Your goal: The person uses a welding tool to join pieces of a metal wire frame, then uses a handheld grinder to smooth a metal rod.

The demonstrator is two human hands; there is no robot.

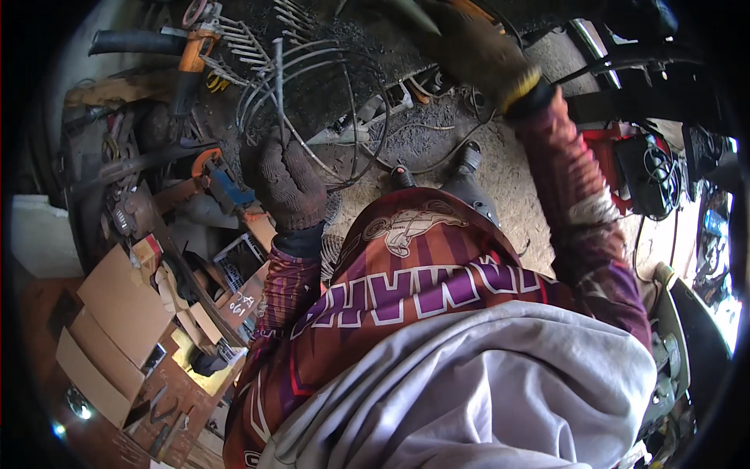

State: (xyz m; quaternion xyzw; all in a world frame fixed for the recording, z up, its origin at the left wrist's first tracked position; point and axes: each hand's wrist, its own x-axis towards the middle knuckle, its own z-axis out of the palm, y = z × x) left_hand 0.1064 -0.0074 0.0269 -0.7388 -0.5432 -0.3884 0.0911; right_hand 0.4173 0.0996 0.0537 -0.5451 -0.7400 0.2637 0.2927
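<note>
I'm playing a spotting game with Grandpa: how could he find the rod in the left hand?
Find the brown-and-purple jersey in the middle, then go up and left to the gloved left hand. Poking up from its fist is a grey metal rod. It's straight, while the thin loops beside it curve.

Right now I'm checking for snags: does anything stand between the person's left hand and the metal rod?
Nothing visible: the gloved left hand is closed directly around the near end of the metal rod. Wire loops pass close to it beyond the hand; whether they touch it, I cannot tell.
</note>
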